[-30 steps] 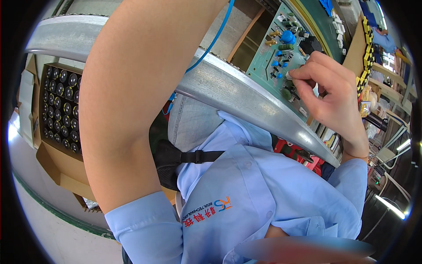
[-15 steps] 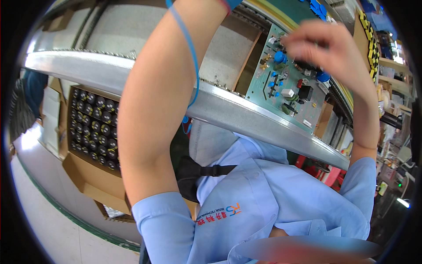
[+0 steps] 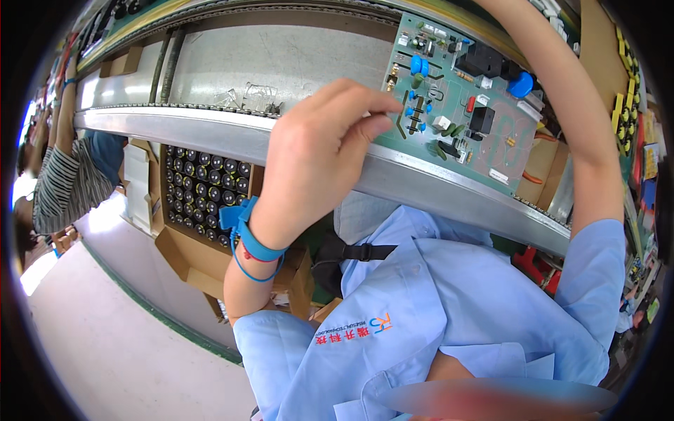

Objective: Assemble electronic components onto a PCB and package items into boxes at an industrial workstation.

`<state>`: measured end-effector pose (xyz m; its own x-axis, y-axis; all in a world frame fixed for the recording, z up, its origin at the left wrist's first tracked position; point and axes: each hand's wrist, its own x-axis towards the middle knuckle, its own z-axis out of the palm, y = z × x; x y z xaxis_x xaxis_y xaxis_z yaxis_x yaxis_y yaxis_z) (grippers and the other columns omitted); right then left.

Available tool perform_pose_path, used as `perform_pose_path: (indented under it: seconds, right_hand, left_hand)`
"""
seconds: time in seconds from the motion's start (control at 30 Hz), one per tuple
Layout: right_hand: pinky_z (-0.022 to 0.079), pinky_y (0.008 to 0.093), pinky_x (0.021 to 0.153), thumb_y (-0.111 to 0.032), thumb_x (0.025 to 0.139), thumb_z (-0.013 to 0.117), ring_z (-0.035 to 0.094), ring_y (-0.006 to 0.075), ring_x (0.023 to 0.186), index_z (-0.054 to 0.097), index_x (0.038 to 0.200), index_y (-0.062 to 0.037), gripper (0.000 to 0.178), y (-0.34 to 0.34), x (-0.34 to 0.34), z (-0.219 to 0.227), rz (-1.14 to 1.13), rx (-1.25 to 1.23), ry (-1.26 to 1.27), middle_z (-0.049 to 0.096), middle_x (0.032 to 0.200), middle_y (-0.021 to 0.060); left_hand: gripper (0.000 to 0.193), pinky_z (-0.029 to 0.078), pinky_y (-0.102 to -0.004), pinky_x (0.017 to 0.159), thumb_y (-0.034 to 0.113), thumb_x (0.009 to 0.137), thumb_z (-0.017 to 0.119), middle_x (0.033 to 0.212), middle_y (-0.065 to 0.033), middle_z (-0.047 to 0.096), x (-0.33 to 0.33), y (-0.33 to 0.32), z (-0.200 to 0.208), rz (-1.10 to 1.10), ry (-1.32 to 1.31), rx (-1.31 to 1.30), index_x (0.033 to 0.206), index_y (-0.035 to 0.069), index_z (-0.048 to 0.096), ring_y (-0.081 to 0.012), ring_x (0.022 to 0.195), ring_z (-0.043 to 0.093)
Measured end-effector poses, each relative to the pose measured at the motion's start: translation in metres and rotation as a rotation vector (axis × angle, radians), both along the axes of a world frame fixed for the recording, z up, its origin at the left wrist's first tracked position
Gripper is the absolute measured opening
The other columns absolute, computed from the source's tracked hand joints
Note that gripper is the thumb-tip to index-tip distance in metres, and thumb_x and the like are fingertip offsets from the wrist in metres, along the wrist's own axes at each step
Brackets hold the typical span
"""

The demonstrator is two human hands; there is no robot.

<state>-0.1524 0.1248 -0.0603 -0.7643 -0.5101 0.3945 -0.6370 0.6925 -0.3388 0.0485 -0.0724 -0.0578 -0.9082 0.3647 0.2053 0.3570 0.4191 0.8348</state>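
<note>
Circuit board (image 3: 453, 102) sits right of the nearer left hand (image 3: 316, 151), long side along the metal rail (image 3: 196, 126); right hand out of frame. Thumb and forefinger point at its left end, barely parted, can't tell if they're pinching anything.

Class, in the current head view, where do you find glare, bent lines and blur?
Head view: glare whitens the pale surface at left; the metal rail looks bowed; a smeared patch blurs the lower edge; the left hand and circuit board have readable outlines.
</note>
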Motion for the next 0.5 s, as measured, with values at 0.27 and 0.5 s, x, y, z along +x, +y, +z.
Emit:
perform_pose_path:
  seconds: [0.27, 0.5]
  right_hand:
    - [0.05, 0.0442, 0.071, -0.012, 0.078, 0.067, 0.064, 0.0371, 0.08, 0.069, 0.082, -0.001, 0.013, 0.025, 0.028, 0.014, -0.11, 0.062, -0.091, 0.067, 0.081, 0.0201]
    - [0.05, 0.0448, 0.07, -0.005, 0.073, 0.062, 0.064, 0.0349, 0.082, 0.069, 0.078, -0.003, 0.009, 0.041, 0.034, 0.025, -0.106, 0.229, 0.051, 0.068, 0.084, 0.0181]
  left_hand:
    - [0.013, 0.044, -0.0314, 0.062, 0.004, 0.078, 0.068, 0.08, -0.0042, 0.064, 0.006, 0.007, -0.01, -0.014, 0.123, -0.181, 0.09, 0.009, 0.069, -0.0226, 0.067, 0.06]
    - [0.023, 0.048, -0.0294, 0.065, 0.001, 0.069, 0.07, 0.085, -0.0039, 0.066, 0.007, 0.024, 0.012, -0.146, 0.461, -0.484, 0.091, 0.008, 0.07, -0.0211, 0.071, 0.061]
